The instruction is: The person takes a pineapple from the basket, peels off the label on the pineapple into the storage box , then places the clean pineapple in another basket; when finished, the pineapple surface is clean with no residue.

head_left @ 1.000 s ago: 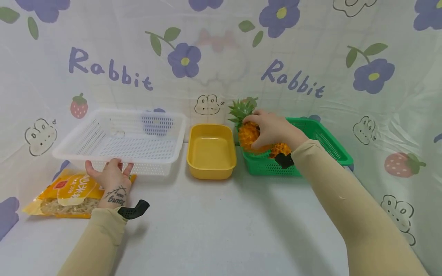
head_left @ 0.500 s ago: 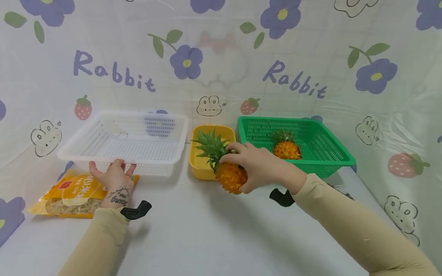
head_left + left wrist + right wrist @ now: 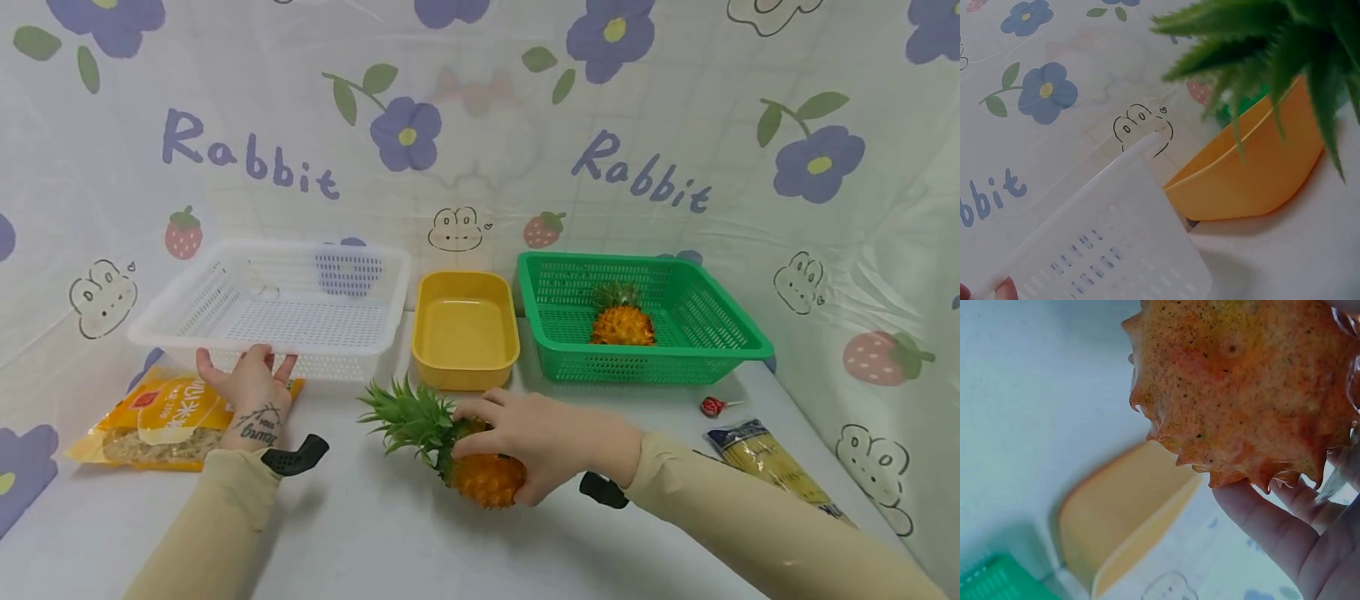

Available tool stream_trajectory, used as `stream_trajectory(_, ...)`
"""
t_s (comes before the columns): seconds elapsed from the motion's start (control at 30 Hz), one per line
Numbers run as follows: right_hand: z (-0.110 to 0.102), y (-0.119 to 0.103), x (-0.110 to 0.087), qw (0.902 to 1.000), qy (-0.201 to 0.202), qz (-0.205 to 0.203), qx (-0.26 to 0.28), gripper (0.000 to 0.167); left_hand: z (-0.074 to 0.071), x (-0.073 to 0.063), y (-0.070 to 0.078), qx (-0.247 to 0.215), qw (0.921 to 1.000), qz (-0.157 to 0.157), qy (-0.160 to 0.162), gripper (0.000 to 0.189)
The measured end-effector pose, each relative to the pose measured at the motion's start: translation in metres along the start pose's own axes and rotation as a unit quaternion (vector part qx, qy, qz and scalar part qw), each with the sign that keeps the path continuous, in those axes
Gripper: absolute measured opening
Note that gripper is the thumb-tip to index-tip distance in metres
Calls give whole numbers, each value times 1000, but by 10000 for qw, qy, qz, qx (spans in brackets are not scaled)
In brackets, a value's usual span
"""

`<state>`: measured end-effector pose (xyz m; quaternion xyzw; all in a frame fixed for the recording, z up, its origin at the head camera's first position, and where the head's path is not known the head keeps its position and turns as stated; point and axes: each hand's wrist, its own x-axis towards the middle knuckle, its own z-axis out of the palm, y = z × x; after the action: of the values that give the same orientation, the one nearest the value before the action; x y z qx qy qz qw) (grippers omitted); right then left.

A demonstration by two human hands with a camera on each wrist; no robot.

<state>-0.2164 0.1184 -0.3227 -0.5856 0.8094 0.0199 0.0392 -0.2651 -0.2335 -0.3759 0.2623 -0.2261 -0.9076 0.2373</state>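
My right hand (image 3: 543,437) grips a small orange pineapple (image 3: 491,481) from above, over the table in front of the yellow tub (image 3: 465,333). Its green leafy crown points left. In the right wrist view the spiky base of the pineapple (image 3: 1235,394) fills the top, with fingers curled against its side. At the left, my left hand (image 3: 255,392) holds the front rim of a white perforated basket (image 3: 330,362). Fingertips (image 3: 1007,290) show at that rim in the left wrist view. A second pineapple (image 3: 624,325) lies inside the green basket (image 3: 630,367).
An orange food packet (image 3: 161,425) lies under and beside the left hand. To the right, a red-wrapped lollipop (image 3: 712,407) and a packet of long yellow noodles (image 3: 772,462) lie on the table, the latter partly behind my right forearm. A patterned curtain stands behind the containers.
My right hand has carried the pineapple out from over the green basket, leftward and toward me, past the yellow tub. The left hand has stayed at the white basket's rim.
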Motion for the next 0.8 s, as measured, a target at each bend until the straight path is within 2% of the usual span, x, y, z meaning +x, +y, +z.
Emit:
stream_trajectory(0.23, 18, 0, 14, 9991, -330, -247, -108, 74, 1, -5, -1, 258, 9996, -87, 84, 96)
stream_trajectory(0.33, 21, 1, 18, 9989, -342, -299, -127, 74, 1, -15, -5, 568, 9977, -315, 183, 95)
stream_trajectory(0.4, 22, 2, 20, 9987, -344, -338, -159, 74, 0, -25, -10, 1022, 9936, -481, 71, 92)
stream_trajectory(0.43, 22, 2, 21, 9986, -350, -356, -165, 74, -1, -30, -13, 1412, 9884, -548, -107, 89)
stream_trajectory(0.47, 22, 2, 22, 9985, -362, -363, -180, 74, -4, -36, -16, 1939, 9783, -620, -375, 85)
stream_trajectory(0.5, 21, 3, 23, 9984, -371, -378, -187, 74, -5, -42, -18, 2545, 9622, -654, -717, 80)
stream_trajectory(0.53, 21, 3, 24, 9983, -387, -388, -202, 74, -8, -46, -22, 3180, 9390, -619, -1157, 75)
stream_trajectory(0.57, 20, 4, 24, 9982, -405, -396, -212, 74, -11, -49, -24, 3823, 9075, -561, -1648, 70)
stream_trajectory(0.63, 19, 4, 26, 9980, -437, -406, -210, 73, -18, -54, -27, 4877, 8334, -411, -2565, 63)
stream_trajectory(0.67, 18, 4, 26, 9979, -455, -404, -201, 73, -21, -55, -28, 5228, 7976, -377, -2985, 61)
stream_trajectory(0.7, 17, 4, 27, 9979, -473, -399, -199, 72, -24, -55, -29, 5488, 7656, -370, -3337, 60)
stream_trajectory(0.73, 16, 4, 27, 9978, -490, -397, -198, 72, -26, -55, -30, 5679, 7369, -363, -3650, 60)
stream_trajectory(0.77, 16, 4, 28, 9978, -498, -394, -192, 71, -28, -56, -31, 5805, 7132, -410, -3908, 59)
stream_trajectory(0.8, 15, 4, 28, 9977, -513, -389, -192, 71, -30, -57, -32, 5885, 6947, -474, -4110, 60)
